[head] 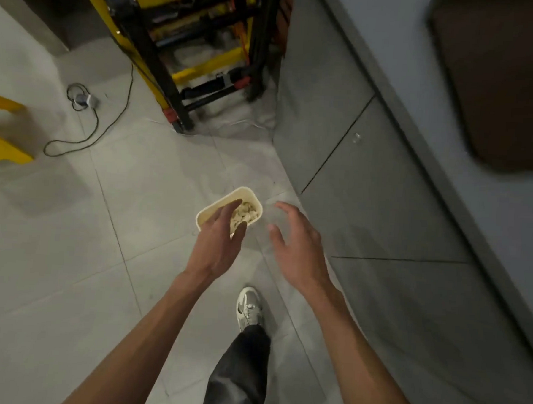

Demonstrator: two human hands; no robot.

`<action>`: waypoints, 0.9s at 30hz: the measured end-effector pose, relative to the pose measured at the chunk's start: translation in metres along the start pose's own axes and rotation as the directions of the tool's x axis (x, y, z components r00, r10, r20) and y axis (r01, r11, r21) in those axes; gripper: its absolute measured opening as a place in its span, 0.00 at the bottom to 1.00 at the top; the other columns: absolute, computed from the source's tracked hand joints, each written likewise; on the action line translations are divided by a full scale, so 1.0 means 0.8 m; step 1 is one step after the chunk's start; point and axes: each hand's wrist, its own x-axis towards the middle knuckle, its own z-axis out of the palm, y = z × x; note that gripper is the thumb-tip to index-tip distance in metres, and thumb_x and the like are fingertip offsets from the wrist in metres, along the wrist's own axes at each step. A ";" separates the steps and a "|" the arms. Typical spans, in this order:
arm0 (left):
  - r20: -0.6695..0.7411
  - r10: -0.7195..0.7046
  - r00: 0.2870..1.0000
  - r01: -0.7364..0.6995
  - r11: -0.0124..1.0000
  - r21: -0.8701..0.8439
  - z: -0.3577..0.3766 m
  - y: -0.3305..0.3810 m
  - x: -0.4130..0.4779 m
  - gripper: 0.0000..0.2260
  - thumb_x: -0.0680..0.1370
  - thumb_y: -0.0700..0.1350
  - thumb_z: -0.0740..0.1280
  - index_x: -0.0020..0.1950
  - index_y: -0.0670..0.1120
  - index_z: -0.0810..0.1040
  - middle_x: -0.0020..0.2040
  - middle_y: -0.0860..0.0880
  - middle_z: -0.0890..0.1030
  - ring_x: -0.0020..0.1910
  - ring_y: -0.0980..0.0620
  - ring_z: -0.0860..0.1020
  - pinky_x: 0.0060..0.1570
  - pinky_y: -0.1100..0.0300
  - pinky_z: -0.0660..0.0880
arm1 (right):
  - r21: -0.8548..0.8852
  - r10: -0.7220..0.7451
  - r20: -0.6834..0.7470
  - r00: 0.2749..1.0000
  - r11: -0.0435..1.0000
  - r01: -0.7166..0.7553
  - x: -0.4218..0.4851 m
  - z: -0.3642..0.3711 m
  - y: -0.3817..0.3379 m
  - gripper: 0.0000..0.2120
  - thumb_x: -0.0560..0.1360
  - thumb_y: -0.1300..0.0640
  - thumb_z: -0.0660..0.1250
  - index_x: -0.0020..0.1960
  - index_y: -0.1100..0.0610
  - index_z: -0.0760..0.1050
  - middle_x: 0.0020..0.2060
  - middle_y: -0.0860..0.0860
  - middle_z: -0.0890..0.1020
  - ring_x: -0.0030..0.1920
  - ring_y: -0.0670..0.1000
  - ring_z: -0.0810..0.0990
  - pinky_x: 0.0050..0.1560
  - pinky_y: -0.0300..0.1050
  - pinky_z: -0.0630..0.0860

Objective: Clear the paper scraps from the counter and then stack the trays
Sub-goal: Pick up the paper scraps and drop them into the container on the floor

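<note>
A small cream bin (209, 212) stands on the tiled floor beside the grey cabinet. Crumpled paper scraps (246, 213) lie inside it. My left hand (218, 244) hovers over the bin's near side with straight, relaxed fingers and holds nothing. My right hand (295, 239) is spread open just right of the bin, above the floor, also empty. A dark brown tray (496, 84) lies on the pale counter (489, 219) at the upper right, blurred.
Grey cabinet doors (368, 182) run along the right under the counter. A black-and-yellow metal rack (190, 49) stands ahead. A black cable (90, 130) trails over the floor at left, near a yellow stool (0, 138). My shoe (249, 307) and trouser leg are below the hands.
</note>
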 end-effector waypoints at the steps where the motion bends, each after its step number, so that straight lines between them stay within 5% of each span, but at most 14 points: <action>1: -0.011 0.041 0.999 -0.041 0.999 -0.005 -0.009 0.028 -0.020 0.21 0.82 0.47 0.67 0.76 0.49 0.70 0.71 0.47 0.77 0.65 0.46 0.77 0.62 0.58 0.73 | 0.014 -0.016 -0.032 0.999 1.000 0.016 -0.027 -0.024 -0.011 0.20 0.85 0.51 0.64 0.76 0.48 0.69 0.72 0.45 0.76 0.71 0.45 0.74 0.59 0.15 0.56; 3: -0.034 0.115 0.993 -0.115 0.993 -0.010 -0.024 0.085 -0.061 0.21 0.83 0.48 0.66 0.76 0.50 0.70 0.71 0.50 0.76 0.65 0.50 0.75 0.61 0.64 0.68 | 0.036 -0.043 -0.102 0.994 0.998 0.046 -0.086 -0.072 -0.030 0.21 0.85 0.48 0.63 0.77 0.46 0.68 0.74 0.43 0.74 0.72 0.41 0.71 0.60 0.16 0.56; 7: -0.051 0.230 0.972 -0.231 0.973 -0.011 -0.037 0.200 -0.168 0.21 0.83 0.51 0.66 0.77 0.52 0.69 0.71 0.52 0.77 0.66 0.51 0.76 0.61 0.62 0.68 | 0.052 -0.076 -0.261 0.962 0.994 0.093 -0.226 -0.167 -0.047 0.22 0.86 0.45 0.61 0.78 0.43 0.66 0.74 0.38 0.71 0.69 0.32 0.65 0.63 0.18 0.55; 10: -0.012 0.346 0.938 -0.346 0.938 -0.017 -0.033 0.281 -0.260 0.21 0.83 0.52 0.66 0.76 0.52 0.69 0.71 0.54 0.76 0.67 0.53 0.75 0.64 0.63 0.67 | 0.088 -0.069 -0.382 0.922 0.990 0.111 -0.345 -0.230 -0.042 0.21 0.86 0.45 0.61 0.78 0.44 0.67 0.74 0.40 0.73 0.73 0.38 0.68 0.69 0.26 0.59; 15: 0.074 0.555 0.829 -0.553 0.832 -0.041 -0.005 0.412 -0.393 0.21 0.82 0.51 0.67 0.75 0.51 0.71 0.69 0.51 0.78 0.64 0.48 0.78 0.64 0.56 0.72 | 0.047 -0.037 -0.583 0.811 0.996 0.080 -0.544 -0.323 -0.009 0.21 0.86 0.45 0.62 0.77 0.48 0.69 0.73 0.43 0.75 0.73 0.41 0.71 0.70 0.24 0.57; 21: 0.138 0.752 0.644 -0.741 0.658 -0.134 0.060 0.545 -0.538 0.19 0.80 0.45 0.71 0.71 0.46 0.76 0.66 0.49 0.81 0.63 0.47 0.80 0.64 0.61 0.71 | 0.059 0.080 -0.771 0.631 0.997 -0.054 -0.762 -0.402 0.065 0.20 0.86 0.43 0.60 0.76 0.47 0.70 0.72 0.44 0.76 0.72 0.44 0.74 0.72 0.33 0.65; 24: 0.222 0.790 0.571 -0.764 0.610 -0.208 0.102 0.600 -0.605 0.19 0.81 0.46 0.70 0.72 0.48 0.75 0.68 0.52 0.79 0.63 0.47 0.80 0.63 0.50 0.77 | 0.110 0.158 -0.844 0.513 0.986 -0.123 -0.861 -0.430 0.100 0.19 0.86 0.43 0.61 0.75 0.47 0.71 0.71 0.43 0.77 0.71 0.43 0.74 0.71 0.32 0.66; 27: 0.323 0.815 0.480 -0.781 0.565 -0.265 0.151 0.647 -0.664 0.20 0.81 0.48 0.69 0.73 0.51 0.74 0.68 0.59 0.75 0.66 0.48 0.78 0.66 0.48 0.75 | 0.179 0.232 -0.896 0.379 0.969 -0.170 -0.946 -0.451 0.139 0.18 0.86 0.45 0.62 0.74 0.48 0.73 0.69 0.43 0.78 0.69 0.42 0.75 0.69 0.27 0.64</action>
